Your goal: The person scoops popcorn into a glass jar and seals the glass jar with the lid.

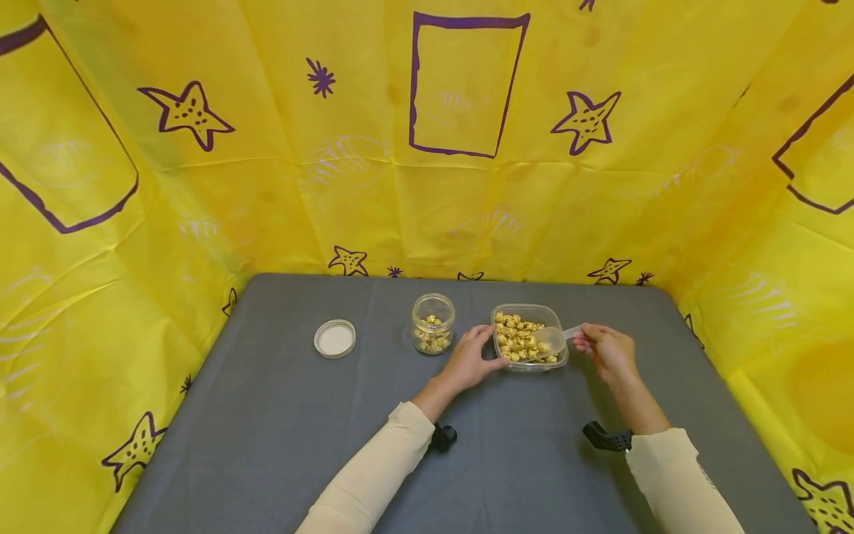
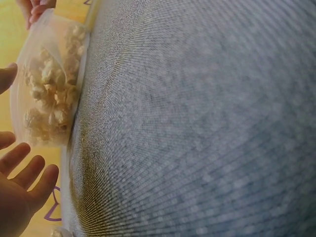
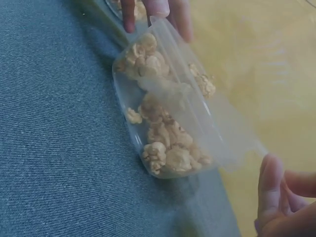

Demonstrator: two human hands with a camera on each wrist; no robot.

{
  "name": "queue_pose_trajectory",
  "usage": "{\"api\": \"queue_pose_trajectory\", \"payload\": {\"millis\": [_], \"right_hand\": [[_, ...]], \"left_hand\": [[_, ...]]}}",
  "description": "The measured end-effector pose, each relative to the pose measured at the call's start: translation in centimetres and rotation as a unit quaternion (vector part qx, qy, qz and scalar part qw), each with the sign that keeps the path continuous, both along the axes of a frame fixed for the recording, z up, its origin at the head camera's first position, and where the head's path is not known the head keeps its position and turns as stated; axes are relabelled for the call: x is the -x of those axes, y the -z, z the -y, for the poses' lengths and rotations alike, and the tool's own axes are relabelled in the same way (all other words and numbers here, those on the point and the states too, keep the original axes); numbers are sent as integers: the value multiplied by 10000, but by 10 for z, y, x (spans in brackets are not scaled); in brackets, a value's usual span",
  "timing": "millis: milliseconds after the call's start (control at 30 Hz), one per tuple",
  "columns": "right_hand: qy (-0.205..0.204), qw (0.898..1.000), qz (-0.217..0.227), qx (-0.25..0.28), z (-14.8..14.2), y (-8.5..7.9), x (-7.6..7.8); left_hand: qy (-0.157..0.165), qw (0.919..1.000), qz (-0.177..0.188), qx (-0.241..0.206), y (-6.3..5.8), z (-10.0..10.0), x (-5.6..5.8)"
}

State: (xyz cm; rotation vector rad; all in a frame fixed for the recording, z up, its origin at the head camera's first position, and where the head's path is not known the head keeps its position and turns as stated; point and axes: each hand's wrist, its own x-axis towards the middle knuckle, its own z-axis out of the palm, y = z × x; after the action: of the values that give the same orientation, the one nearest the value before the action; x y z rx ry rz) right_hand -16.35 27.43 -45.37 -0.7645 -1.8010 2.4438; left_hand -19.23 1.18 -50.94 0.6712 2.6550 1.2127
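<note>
A clear plastic container (image 1: 531,368) of popcorn (image 1: 512,334) stands at the back of the table, right of the middle. My left hand (image 1: 472,359) rests against its left side, thumb near the front corner; its other fingers (image 2: 35,170) look fairly straight and spread in the left wrist view. On the container's right, my right hand (image 1: 608,351) pinches the handle of a translucent plastic spoon (image 1: 550,340). The spoon's bowl lies among the popcorn, its handle sloping up over the rim. Just left of my left hand is an uncapped glass jar (image 1: 434,326) partly filled with popcorn.
A round white lid (image 1: 335,339) lies flat on the grey table (image 1: 280,430), left of the jar. Yellow patterned cloth (image 1: 373,200) hangs behind the table and along both sides. Dark straps with small devices (image 1: 606,437) are worn on both wrists.
</note>
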Motion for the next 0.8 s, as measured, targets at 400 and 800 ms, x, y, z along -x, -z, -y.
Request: {"api": "queue_pose_trajectory", "payload": {"millis": [400, 800], "right_hand": [[-193, 9990, 78, 396, 1, 2, 2], [54, 9941, 123, 1079, -9, -4, 0]], "left_hand": [[17, 10000, 89, 26, -1, 0, 2], [-14, 10000, 31, -64, -2, 0, 3]]}}
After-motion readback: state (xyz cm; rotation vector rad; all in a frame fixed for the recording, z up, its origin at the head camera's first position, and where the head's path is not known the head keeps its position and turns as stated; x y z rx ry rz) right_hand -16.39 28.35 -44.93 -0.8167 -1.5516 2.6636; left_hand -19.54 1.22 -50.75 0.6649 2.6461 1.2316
